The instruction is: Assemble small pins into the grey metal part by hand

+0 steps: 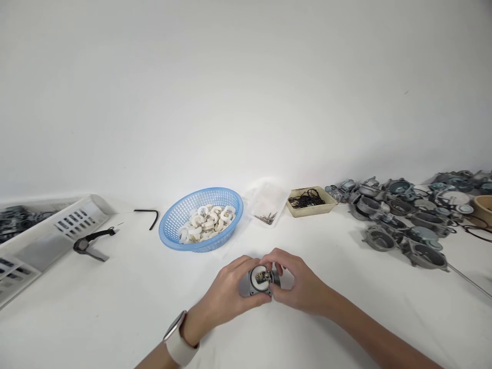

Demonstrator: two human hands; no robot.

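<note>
Between my two hands is a small grey metal housing [253, 292], its round opening turned up toward me. Inside the opening sits a white C-shaped plastic part [257, 283], with brass-coloured and dark bits beside it. My left hand [234, 289] is closed around the housing's left side, thumb along the near edge. My right hand [295, 284] grips the right side, its fingertips at the far rim and its thumb near the opening. Whether the right fingertips also pinch a small piece is hidden.
A blue basket [166, 233] holds several white C-shaped parts. Behind are a clear tray [261, 200] of metal pins and a cream tray [313, 209] of black rings. Grey castings [426, 253] pile at right. At left lie a hex key [154, 220], a black lever-like part [82, 245] and a white crate [49, 246].
</note>
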